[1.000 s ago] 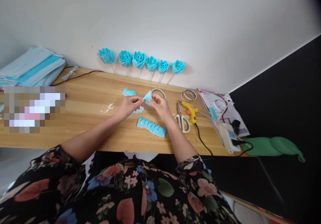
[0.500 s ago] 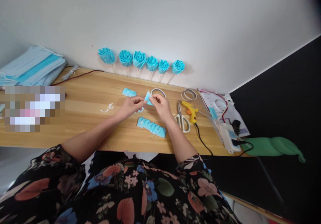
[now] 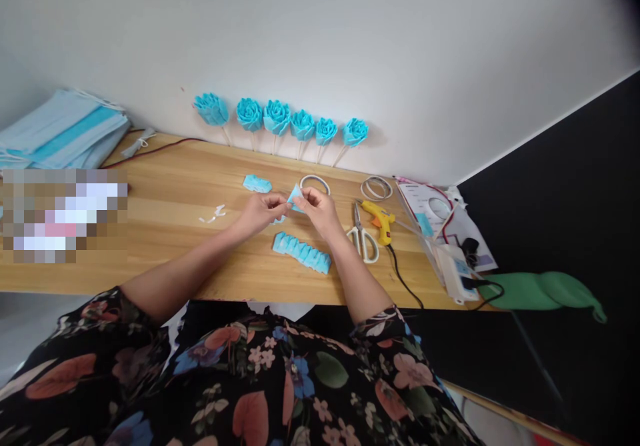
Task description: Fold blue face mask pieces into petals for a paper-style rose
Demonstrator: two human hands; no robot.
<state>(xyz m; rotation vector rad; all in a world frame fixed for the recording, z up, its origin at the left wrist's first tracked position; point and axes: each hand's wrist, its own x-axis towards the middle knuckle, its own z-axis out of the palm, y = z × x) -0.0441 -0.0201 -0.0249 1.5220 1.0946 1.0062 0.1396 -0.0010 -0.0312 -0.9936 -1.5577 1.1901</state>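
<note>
Both hands pinch one small blue fabric piece between them, left hand and right hand equally close; the pleated blue strip lies just below, running left-right on the counter.

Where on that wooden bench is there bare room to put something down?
Bare wood lies between the white scraps and the blurred patch, and along the front edge left of the pleated blue strip. It is crowded right of the hands: scissors, glue gun, cords and papers.
</note>
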